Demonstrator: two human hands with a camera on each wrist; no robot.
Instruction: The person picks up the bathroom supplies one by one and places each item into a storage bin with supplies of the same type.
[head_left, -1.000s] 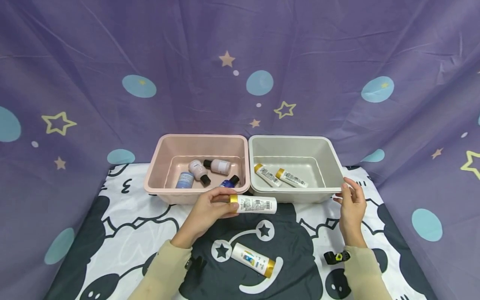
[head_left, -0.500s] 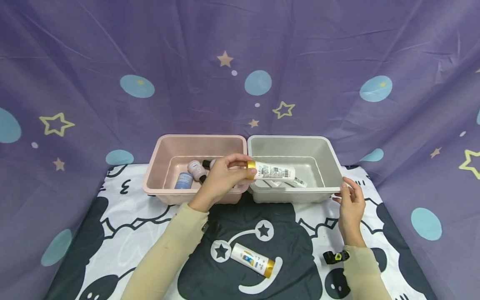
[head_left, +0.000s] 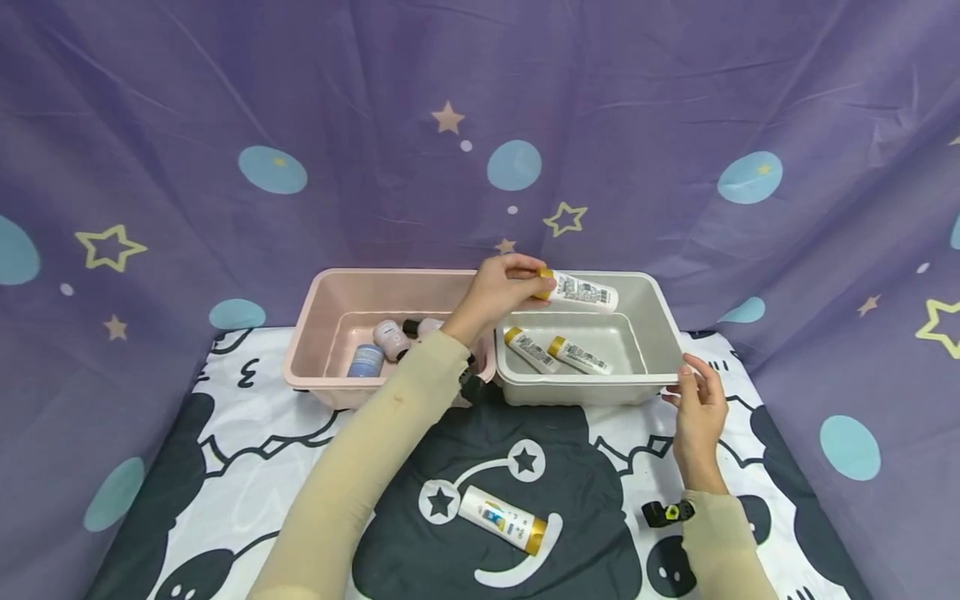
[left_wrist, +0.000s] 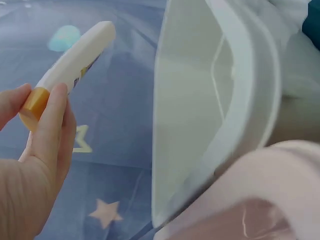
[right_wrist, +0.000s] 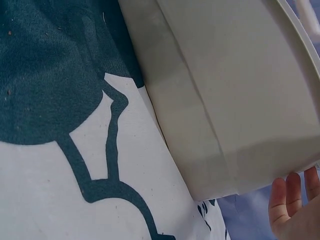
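My left hand (head_left: 498,293) pinches a white squeeze tube (head_left: 583,292) by its gold cap. The tube lies nearly level over the far side of the off-white bin (head_left: 577,379). Close up in the left wrist view, thumb and fingers grip the orange-gold cap, and the white body (left_wrist: 82,55) points away from the palm. Inside the bin, two smaller gold-capped tubes (head_left: 532,350) lie near its front wall. At that bin's front right corner my right hand (head_left: 701,425) holds the rim, fingertips at the edge in the right wrist view.
A pink bin (head_left: 318,382) adjoins the off-white one on the left. It holds several small bottles (head_left: 366,360), partly hidden by my left forearm. Another white gold-capped tube (head_left: 498,518) lies on the patterned cloth in front. A purple curtain (head_left: 375,200) hangs behind the bins.
My left hand has carried the tube up, away and to the right, from before the bins to over the off-white bin's far side. The right hand stays at the corner.
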